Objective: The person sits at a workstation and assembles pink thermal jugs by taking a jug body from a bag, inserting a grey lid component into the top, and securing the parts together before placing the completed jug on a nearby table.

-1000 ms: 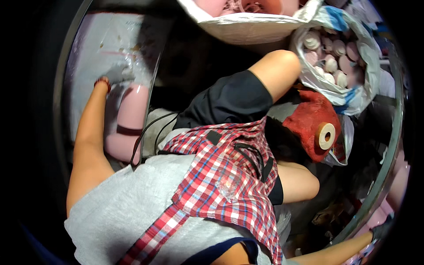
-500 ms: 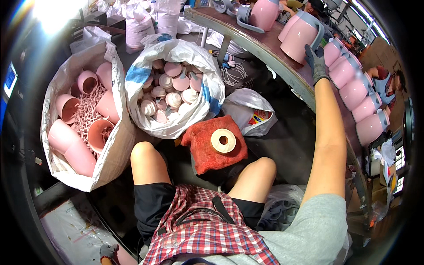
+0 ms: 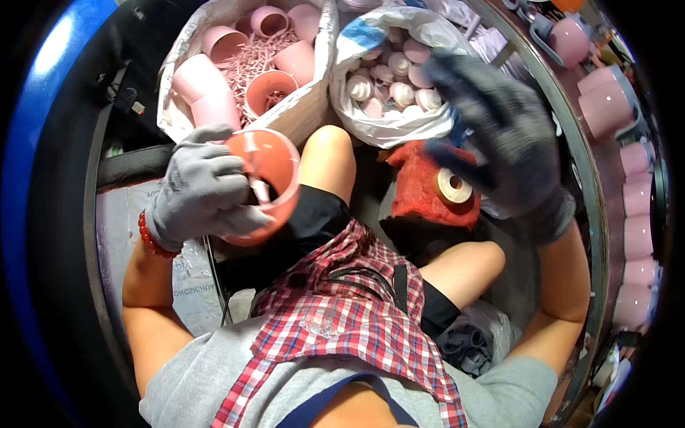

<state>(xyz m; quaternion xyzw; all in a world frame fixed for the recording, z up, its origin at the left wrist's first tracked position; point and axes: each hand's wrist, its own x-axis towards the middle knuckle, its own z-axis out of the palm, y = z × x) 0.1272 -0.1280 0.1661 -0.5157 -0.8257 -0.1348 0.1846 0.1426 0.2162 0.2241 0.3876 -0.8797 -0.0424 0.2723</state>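
Note:
My left hand [image 3: 196, 189], in a grey glove, is closed round a pink jug shell [image 3: 284, 160]. The shell is hollow, tilted, with its open end facing right, and a pale strip shows inside it. On the right, my gloved right hand [image 3: 503, 135] is raised, smeared by motion, with thumb and fingers apart and nothing visible in them. Below it, a red cloth-covered block [image 3: 416, 192] stands in front of my knees, and a cream ring [image 3: 457, 187] with a round hole sits on it.
A white sack [image 3: 168, 107] of pink shells and shredded filler stands far left of centre. Beside it a white bag [image 3: 349, 125] holds pale round lids. A bench edge [image 3: 581, 178] curves along the right, bearing finished pink jugs [image 3: 606, 110]. Grey parts [image 3: 467, 346] lie in a clear bag by my thigh.
The view has turned, so the sacks sit farther right and higher. My left hand has come up with the pink shell. My right hand has left the jug on the bench and moved back inward.

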